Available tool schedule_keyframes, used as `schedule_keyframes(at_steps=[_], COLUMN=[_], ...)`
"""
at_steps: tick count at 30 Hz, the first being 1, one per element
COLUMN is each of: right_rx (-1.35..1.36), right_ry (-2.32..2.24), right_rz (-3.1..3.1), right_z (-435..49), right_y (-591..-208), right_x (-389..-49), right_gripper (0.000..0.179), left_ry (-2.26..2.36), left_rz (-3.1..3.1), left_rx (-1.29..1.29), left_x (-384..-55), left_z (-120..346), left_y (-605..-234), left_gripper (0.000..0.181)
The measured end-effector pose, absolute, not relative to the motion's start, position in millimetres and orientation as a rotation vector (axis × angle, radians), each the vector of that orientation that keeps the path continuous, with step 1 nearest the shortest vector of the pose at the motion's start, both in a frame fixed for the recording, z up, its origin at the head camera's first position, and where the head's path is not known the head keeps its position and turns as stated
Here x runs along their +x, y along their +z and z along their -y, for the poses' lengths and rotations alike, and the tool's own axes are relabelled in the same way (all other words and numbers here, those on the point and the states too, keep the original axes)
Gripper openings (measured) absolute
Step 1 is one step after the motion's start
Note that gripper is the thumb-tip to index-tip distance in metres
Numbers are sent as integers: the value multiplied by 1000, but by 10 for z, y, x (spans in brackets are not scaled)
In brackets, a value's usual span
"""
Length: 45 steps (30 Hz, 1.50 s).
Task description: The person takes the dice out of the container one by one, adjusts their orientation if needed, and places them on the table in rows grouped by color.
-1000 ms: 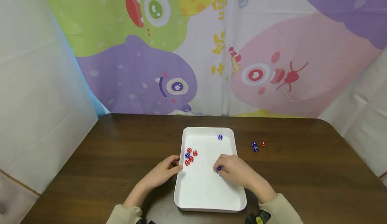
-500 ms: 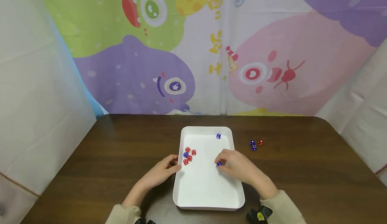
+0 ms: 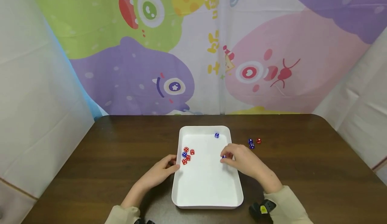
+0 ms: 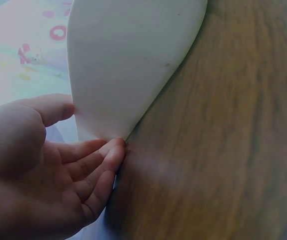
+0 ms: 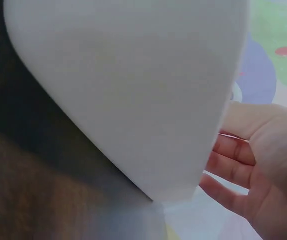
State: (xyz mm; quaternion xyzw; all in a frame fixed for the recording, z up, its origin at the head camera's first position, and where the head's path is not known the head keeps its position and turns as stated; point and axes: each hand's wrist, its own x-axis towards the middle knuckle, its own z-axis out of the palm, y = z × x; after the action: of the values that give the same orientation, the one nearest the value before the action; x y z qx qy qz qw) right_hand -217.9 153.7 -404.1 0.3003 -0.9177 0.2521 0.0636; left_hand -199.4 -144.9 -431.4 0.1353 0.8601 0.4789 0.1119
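My right hand [image 3: 243,160] pinches a blue die [image 3: 224,157] between thumb and fingers, over the right part of a white tray [image 3: 208,190]. In the right wrist view the tray's wall hides that die and the fingertips. My left hand [image 3: 161,172] holds the tray's left side; in the left wrist view its thumb [image 4: 58,110] is at the rim and its fingertips touch the outer wall low down. Inside the tray at left, several red dice [image 3: 192,152] cluster around one blue die [image 3: 184,154]. Another blue die [image 3: 216,135] lies near the far right corner.
On the brown table [image 3: 127,133], right of the tray, two blue dice [image 3: 251,145] touch each other and a red die [image 3: 258,140] lies close by. Behind the table hangs a cartoon-printed curtain [image 3: 145,73].
My right hand has moved away from me and slightly right with the blue die in its fingers. The left hand stays at the tray's side. The whole view has shifted slightly.
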Motion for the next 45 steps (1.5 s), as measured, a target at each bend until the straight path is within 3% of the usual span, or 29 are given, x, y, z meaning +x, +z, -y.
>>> schedule_keyframes(at_steps=[29,45], right_rx=[789,579], right_ry=[823,755], right_rz=[2761,2762], right_z=[-1692,-1938], right_y=[-3967,-3885], right_x=[-2235,-2257], right_gripper=[16,13], left_ry=[1424,1421], left_rz=[-2520,-2516], left_rx=[387,404], left_x=[-1986,-1988], left_z=[1522,1538], left_y=[-4330,-4305], left_gripper=[39,40])
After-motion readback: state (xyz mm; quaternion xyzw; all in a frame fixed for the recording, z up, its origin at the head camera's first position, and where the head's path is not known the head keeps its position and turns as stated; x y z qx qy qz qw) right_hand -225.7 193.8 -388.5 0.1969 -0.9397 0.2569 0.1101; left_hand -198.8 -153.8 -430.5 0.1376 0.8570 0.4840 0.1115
